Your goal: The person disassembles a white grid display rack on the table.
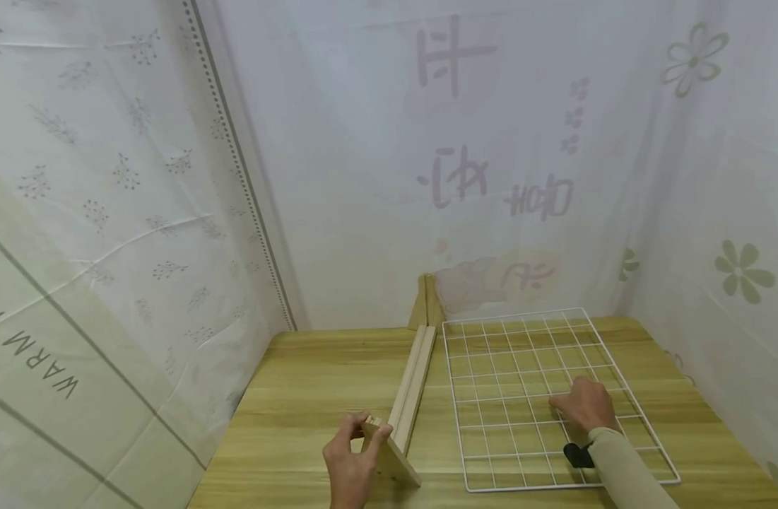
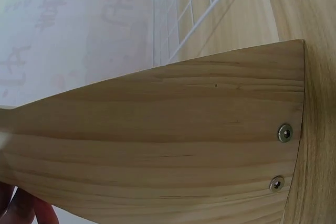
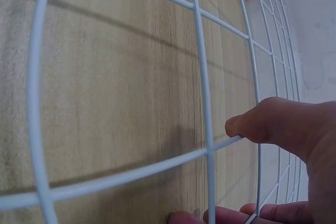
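Observation:
A wooden stand has a pair of parallel rails [image 1: 414, 385] between two upright end boards. My left hand [image 1: 352, 463] pinches the top of the near end board [image 1: 398, 466] between thumb and fingers. Two metal bolts [image 2: 285, 132] show low on this board in the left wrist view. To the right of the stand is a white wire grid [image 1: 522, 488]. My right hand [image 1: 588, 406] grips the grid's wires, with the thumb [image 3: 262, 121] on the upper side and the fingers curled underneath. In the right wrist view the grid casts a shadow on the tabletop.
The far end board [image 1: 427, 304] stands at the back edge of the wood-grain table [image 1: 325, 367], close to a printed curtain [image 1: 350, 177]. More curtain hangs along the left and right sides. A black strap [image 1: 578, 456] shows at my right wrist.

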The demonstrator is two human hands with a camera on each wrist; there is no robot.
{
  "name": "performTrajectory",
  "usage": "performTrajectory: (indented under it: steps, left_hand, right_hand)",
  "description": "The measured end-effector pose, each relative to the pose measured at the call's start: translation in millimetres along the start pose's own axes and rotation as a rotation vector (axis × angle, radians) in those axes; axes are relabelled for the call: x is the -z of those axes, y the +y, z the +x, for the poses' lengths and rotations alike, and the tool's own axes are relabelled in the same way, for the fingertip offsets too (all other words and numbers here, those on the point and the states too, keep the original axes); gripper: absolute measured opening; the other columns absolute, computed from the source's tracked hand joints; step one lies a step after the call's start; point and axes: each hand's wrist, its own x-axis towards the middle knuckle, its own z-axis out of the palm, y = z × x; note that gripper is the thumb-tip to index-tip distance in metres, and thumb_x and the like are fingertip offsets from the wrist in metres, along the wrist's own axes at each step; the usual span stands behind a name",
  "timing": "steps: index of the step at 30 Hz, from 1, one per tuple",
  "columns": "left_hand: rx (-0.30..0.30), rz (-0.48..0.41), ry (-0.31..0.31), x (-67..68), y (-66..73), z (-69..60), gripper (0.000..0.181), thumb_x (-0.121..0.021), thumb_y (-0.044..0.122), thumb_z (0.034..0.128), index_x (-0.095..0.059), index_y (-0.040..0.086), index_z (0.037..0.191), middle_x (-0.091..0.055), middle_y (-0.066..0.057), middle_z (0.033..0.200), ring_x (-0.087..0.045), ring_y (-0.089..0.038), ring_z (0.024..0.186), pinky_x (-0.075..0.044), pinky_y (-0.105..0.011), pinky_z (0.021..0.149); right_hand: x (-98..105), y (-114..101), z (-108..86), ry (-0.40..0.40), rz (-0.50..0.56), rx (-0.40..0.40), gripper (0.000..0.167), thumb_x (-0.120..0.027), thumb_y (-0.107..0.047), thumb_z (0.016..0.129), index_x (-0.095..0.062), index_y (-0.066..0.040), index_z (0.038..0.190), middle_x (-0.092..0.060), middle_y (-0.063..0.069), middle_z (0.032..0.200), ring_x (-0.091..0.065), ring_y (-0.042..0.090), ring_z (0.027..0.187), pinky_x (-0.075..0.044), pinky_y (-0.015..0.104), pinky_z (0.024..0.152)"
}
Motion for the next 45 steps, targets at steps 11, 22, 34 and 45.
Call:
performTrajectory:
  steps: [11, 22, 34, 45]
  left_hand:
    - [-0.057, 0.047, 0.014, -5.8, 7.5, -4.8, 0.033, -0.091, 0.014, 0.0678, -0.065, 0.007, 0.087, -0.079, -0.010, 0.090, -0.066, -0.011, 0.069, -0.056, -0.025, 0.065]
    - [-0.075, 0.059, 0.010, -7.7, 11.7, -7.0, 0.032, -0.090, 0.014, 0.0710, -0.067, 0.004, 0.091, -0.078, -0.010, 0.091, -0.068, -0.015, 0.072, -0.058, -0.026, 0.067]
    - [-0.095, 0.067, 0.024, -8.8, 12.0, -7.2, 0.032, -0.090, 0.014, 0.0713, -0.067, 0.003, 0.091, -0.077, -0.012, 0.088, -0.068, -0.015, 0.069, -0.057, -0.026, 0.065]
    - [-0.129, 0.086, 0.038, -8.4, 11.9, -6.7, 0.033, -0.089, 0.016, 0.0717, -0.067, 0.001, 0.091, -0.077, -0.013, 0.087, -0.066, -0.015, 0.066, -0.057, -0.026, 0.063]
  right_hand:
    - [-0.5, -4.1, 1.2, -0.030, -0.006, 0.040, 0.048, -0.076, -0.026, 0.072, -0.032, -0.018, 0.054, -0.027, -0.006, 0.054, -0.032, 0.012, 0.051, -0.028, 0.028, 0.047]
    - [-4.6, -11.7, 2.0, -0.051, 0.006, 0.039, 0.045, -0.072, -0.020, 0.072, -0.031, -0.019, 0.053, -0.025, -0.008, 0.053, -0.029, 0.011, 0.051, -0.029, 0.028, 0.046]
    - [-5.6, -15.8, 1.6, -0.087, -0.023, 0.057, 0.046, -0.072, -0.021, 0.074, -0.032, -0.020, 0.051, -0.024, -0.010, 0.050, -0.028, 0.009, 0.049, -0.029, 0.027, 0.046]
    - [-3.8, -25.3, -3.4, -0.186, -0.112, 0.018, 0.049, -0.076, -0.030, 0.080, -0.038, -0.018, 0.052, -0.033, -0.005, 0.051, -0.033, 0.010, 0.047, -0.027, 0.024, 0.041]
